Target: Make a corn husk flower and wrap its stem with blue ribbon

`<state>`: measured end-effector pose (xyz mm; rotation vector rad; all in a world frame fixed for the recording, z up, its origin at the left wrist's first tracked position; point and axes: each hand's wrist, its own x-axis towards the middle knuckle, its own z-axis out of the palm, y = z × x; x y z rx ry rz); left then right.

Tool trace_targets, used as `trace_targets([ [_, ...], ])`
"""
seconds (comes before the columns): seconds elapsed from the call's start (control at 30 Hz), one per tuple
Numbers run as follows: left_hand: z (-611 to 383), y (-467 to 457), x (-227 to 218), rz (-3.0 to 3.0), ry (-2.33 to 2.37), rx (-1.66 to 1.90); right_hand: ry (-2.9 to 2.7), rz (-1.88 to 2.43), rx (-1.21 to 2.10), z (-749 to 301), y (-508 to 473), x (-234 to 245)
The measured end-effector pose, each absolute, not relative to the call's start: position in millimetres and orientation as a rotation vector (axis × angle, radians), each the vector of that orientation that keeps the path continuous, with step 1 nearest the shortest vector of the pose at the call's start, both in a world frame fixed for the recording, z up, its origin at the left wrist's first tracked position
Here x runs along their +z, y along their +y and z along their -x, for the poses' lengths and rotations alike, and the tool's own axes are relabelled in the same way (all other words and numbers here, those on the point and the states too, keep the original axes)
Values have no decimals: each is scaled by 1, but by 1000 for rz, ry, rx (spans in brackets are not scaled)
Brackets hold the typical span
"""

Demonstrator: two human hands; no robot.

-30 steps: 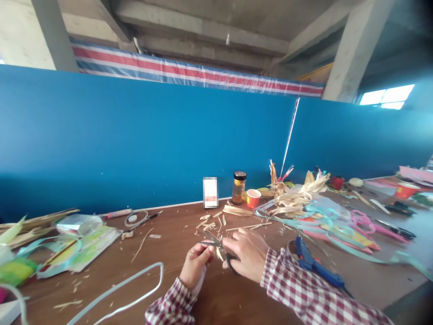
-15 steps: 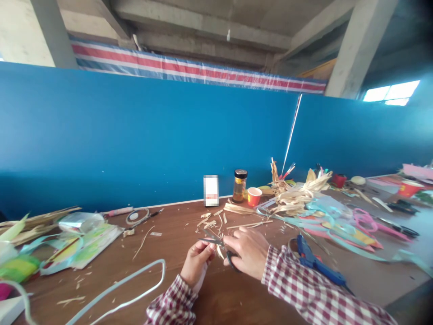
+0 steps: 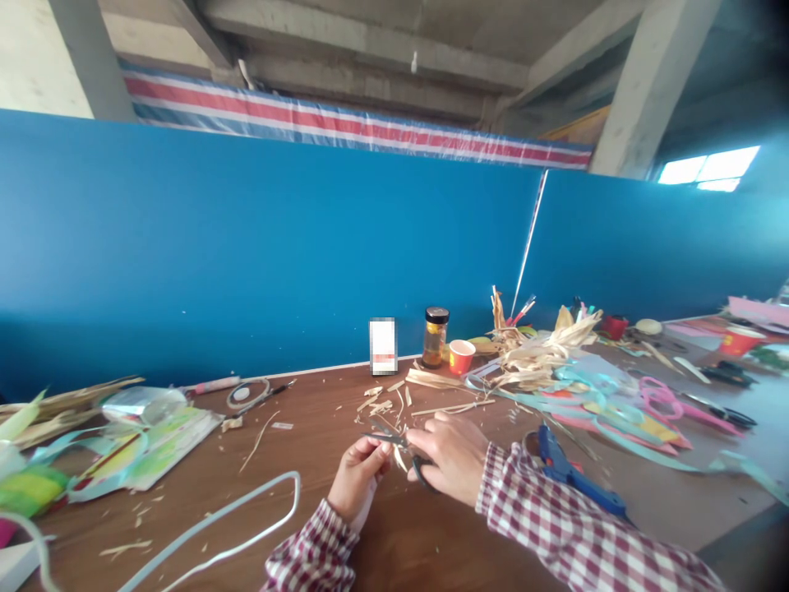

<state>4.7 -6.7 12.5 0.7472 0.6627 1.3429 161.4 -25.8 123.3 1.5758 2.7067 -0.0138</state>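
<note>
My right hand [image 3: 453, 456] is closed round the black handles of a pair of scissors [image 3: 398, 446], whose blades point left over the brown table [image 3: 407, 543]. My left hand [image 3: 357, 477] is pinched on a small pale strip of dried husk [image 3: 400, 459] right at the blades. Both wrists wear red-and-white checked sleeves. Husk scraps [image 3: 379, 404] lie on the table just beyond my hands.
A blue glue gun [image 3: 570, 477] lies right of my right arm. A pale cord [image 3: 246, 518] loops at front left. A jar [image 3: 435, 337], a red cup [image 3: 461, 358], a husk pile [image 3: 542, 353] and coloured ribbons [image 3: 622, 403] sit towards the blue wall [image 3: 246, 247].
My hands hold almost the same pose; the view has shifted slightly. The scissors and the husk strip stay between my hands.
</note>
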Motion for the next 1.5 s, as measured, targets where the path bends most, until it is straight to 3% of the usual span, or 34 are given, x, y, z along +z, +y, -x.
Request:
trace_targets([
  [0.37, -5, -8, 15, -790, 709, 1342, 2885, -1437, 62, -172, -31, 129],
  [1.5, -4, -6, 11, -969, 820, 1332, 2745, -1606, -48, -168, -23, 114],
])
